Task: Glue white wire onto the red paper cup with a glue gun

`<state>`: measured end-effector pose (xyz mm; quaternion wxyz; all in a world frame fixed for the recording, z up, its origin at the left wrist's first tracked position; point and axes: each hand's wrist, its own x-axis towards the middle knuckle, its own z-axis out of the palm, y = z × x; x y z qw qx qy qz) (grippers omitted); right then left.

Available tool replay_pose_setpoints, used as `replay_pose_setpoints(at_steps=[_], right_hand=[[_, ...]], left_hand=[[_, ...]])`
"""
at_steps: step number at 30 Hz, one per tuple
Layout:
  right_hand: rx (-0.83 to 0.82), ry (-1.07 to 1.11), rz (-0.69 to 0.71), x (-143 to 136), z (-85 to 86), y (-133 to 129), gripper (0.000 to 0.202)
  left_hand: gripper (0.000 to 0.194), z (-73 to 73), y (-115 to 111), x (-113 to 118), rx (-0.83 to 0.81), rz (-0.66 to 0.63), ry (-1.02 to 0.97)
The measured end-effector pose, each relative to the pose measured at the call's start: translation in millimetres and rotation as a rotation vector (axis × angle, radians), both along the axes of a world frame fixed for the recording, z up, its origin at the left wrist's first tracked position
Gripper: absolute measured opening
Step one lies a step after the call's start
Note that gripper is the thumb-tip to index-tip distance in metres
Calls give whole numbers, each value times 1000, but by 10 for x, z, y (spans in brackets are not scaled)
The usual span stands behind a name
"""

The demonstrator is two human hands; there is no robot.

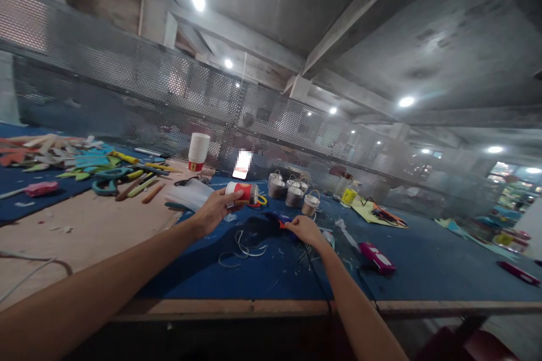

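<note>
My left hand (215, 211) is closed around a red and white paper cup (237, 193), which lies tipped on its side above the table. To its right, my right hand (305, 231) grips a dark blue glue gun (282, 221) with an orange trigger; my fingers hide part of it. A black cord (315, 273) hangs below that hand. Just behind the cup show the yellow handles of scissors (262, 201). Small cup buckets (294, 196) with looped handles stand beyond my hands. Loose white cord pieces (248, 248) lie on the blue mat in front.
A stack of paper cups (198, 152) and a bright-screened phone (241, 166) stand at the back. Left are teal-handled scissors (110, 180), markers and coloured paper strips (91, 155). Right are a yellow-labelled bottle (349, 196) and a magenta object (376, 258). A mesh divider (190, 93) runs behind.
</note>
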<state>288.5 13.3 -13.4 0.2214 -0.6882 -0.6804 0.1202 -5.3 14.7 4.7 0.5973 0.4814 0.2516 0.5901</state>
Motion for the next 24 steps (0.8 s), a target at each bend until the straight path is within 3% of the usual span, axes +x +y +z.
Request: replay_pose_setpoints(at_steps=[6,8,11,13,16,24], right_hand=[[72,416,142,-75,166,-123,51],[97,844,250,-174,260,-211,48],[57,1088,328,-349,390,-309,42],[44,1086,399,-450,431,-321,42],[160,1007,459,-544,398,-283,34],[415,594,259,-590,235,-388,38]], left_hand=[[23,-35,47,-25,-37,32,6],[23,-64,72,-23,-64,56,19],[23,-111,106,-5,-109,82,28],[23,-135,116,8,-119,91,24],[23,-151,114,14,-100,86,25],[21,-156,97,28,-26,121,71]])
